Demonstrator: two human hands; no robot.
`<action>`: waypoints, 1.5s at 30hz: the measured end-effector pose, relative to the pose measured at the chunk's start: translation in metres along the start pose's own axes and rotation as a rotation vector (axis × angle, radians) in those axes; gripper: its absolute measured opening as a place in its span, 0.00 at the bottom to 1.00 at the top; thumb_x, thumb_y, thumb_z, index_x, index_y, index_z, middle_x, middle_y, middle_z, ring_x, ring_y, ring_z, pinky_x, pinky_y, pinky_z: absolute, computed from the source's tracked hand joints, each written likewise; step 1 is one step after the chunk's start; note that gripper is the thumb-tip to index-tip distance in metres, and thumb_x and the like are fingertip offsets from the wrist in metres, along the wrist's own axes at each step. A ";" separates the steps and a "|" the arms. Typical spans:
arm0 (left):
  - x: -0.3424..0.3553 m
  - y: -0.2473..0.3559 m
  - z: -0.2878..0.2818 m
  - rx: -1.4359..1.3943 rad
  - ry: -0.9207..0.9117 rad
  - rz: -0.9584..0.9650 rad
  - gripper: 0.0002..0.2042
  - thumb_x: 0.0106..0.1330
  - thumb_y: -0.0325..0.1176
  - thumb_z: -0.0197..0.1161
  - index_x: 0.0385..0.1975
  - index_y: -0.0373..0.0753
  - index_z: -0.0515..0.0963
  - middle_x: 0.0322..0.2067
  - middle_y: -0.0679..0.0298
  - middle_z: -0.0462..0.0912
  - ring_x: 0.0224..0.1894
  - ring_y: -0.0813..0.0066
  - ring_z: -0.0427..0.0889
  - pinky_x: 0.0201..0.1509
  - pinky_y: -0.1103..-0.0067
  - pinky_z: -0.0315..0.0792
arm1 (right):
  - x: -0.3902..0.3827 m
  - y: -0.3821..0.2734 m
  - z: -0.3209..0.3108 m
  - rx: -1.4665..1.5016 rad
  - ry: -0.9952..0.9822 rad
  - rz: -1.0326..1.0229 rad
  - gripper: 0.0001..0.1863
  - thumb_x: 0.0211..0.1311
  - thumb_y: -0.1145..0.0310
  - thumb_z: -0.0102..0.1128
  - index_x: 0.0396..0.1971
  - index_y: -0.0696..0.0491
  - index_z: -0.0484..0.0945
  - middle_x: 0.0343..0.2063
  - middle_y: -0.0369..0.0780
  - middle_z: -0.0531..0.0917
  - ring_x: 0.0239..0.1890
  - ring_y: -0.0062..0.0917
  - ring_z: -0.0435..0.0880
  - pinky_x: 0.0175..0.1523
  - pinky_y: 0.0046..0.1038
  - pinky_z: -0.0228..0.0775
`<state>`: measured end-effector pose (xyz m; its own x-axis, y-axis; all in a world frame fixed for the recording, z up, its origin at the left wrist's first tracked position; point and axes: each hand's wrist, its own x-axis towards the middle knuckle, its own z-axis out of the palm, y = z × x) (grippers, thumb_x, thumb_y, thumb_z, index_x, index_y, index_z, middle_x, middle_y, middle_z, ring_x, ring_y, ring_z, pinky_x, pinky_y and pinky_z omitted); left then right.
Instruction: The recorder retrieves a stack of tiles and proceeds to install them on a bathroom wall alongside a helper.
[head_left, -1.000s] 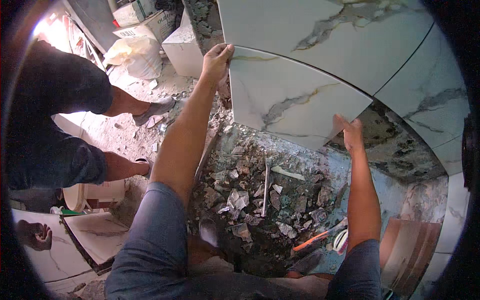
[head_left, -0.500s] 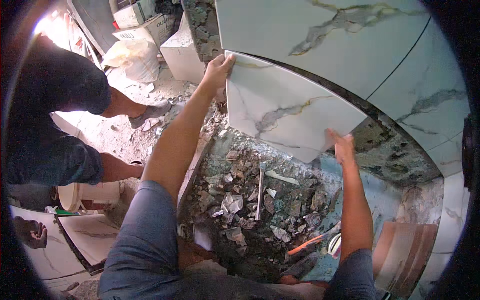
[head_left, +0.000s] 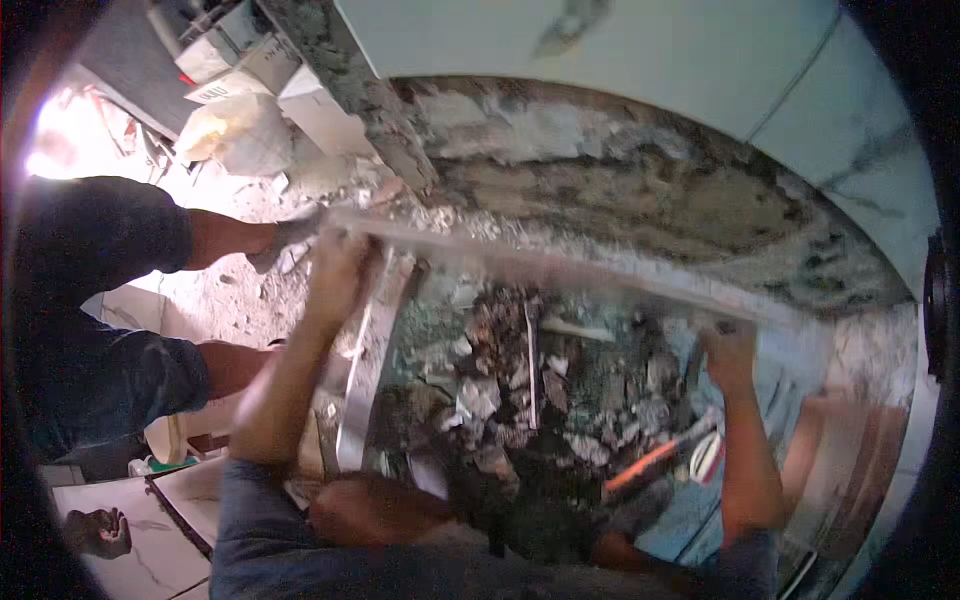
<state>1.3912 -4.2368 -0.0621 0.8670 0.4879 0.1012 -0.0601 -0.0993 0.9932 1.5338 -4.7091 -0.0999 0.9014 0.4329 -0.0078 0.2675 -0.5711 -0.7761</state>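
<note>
A marble-patterned tile (head_left: 560,268) spans the space between my hands, turned nearly edge-on and smeared by motion. My left hand (head_left: 343,268) is closed on its left end, and my right hand (head_left: 729,348) grips near its right end. Behind it lies a bare, rough strip of wall (head_left: 620,195), blotched with old mortar. Above that strip runs a row of pale marble-patterned wall tiles (head_left: 660,50). Beneath the held tile a heap of broken rubble (head_left: 480,400) covers the floor, with a long, thin metal tool (head_left: 532,365) on it.
Close to my right forearm lie an orange-handled tool (head_left: 640,466) and a white-and-red rounded item (head_left: 705,457). Brown striped boards (head_left: 845,470) lean at the right. At left, another person's legs (head_left: 110,240) and hand (head_left: 98,532) show, with boxes (head_left: 320,112) and a sack (head_left: 240,135) beyond.
The tile has come away from the wall toward me and tipped from face-on to nearly edge-on, uncovering the rough strip. Both my hands moved lower, the left one also leftward.
</note>
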 end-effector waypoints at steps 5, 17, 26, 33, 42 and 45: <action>-0.041 -0.018 0.021 -0.477 -0.037 0.301 0.17 0.68 0.46 0.58 0.35 0.35 0.73 0.32 0.57 0.78 0.36 0.68 0.77 0.44 0.73 0.71 | -0.043 0.022 0.003 -0.034 0.107 -0.398 0.10 0.60 0.64 0.64 0.32 0.55 0.77 0.31 0.42 0.83 0.34 0.33 0.81 0.46 0.38 0.72; 0.012 -0.057 0.045 -0.670 -0.234 0.444 0.21 0.60 0.52 0.67 0.31 0.37 0.74 0.32 0.59 0.78 0.38 0.67 0.76 0.43 0.73 0.72 | -0.041 0.051 0.048 0.355 0.306 -0.555 0.09 0.60 0.74 0.59 0.40 0.59 0.78 0.39 0.46 0.84 0.47 0.40 0.82 0.59 0.46 0.68; 0.034 -0.089 0.042 -0.217 -0.363 0.688 0.21 0.55 0.50 0.71 0.35 0.37 0.77 0.37 0.59 0.81 0.44 0.65 0.78 0.48 0.71 0.72 | -0.040 0.065 0.051 0.248 0.277 -0.437 0.10 0.61 0.68 0.59 0.38 0.59 0.78 0.41 0.48 0.84 0.49 0.40 0.82 0.61 0.46 0.66; 0.031 -0.138 0.037 0.022 -0.440 0.544 0.09 0.54 0.35 0.68 0.27 0.35 0.79 0.31 0.62 0.83 0.37 0.64 0.82 0.42 0.74 0.75 | -0.032 0.043 0.051 0.106 0.164 -0.430 0.08 0.62 0.70 0.58 0.35 0.59 0.79 0.42 0.48 0.84 0.51 0.38 0.81 0.66 0.46 0.61; 0.042 -0.135 -0.049 -0.375 -0.249 0.592 0.13 0.57 0.37 0.68 0.23 0.33 0.75 0.26 0.57 0.80 0.30 0.64 0.80 0.37 0.72 0.76 | -0.022 -0.034 0.108 0.014 0.092 -0.504 0.11 0.55 0.71 0.64 0.37 0.57 0.81 0.39 0.42 0.86 0.45 0.34 0.85 0.57 0.40 0.72; 0.045 -0.126 -0.052 -0.457 -0.196 0.570 0.14 0.58 0.38 0.67 0.23 0.33 0.75 0.24 0.58 0.78 0.28 0.65 0.77 0.36 0.72 0.76 | -0.020 -0.047 0.106 -0.009 0.101 -0.584 0.11 0.54 0.70 0.64 0.38 0.56 0.82 0.38 0.42 0.86 0.46 0.35 0.85 0.56 0.37 0.73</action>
<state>1.4119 -4.1579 -0.1797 0.7097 0.3011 0.6369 -0.6878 0.1002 0.7190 1.4671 -4.6167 -0.1305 0.6321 0.6092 0.4789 0.7313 -0.2645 -0.6287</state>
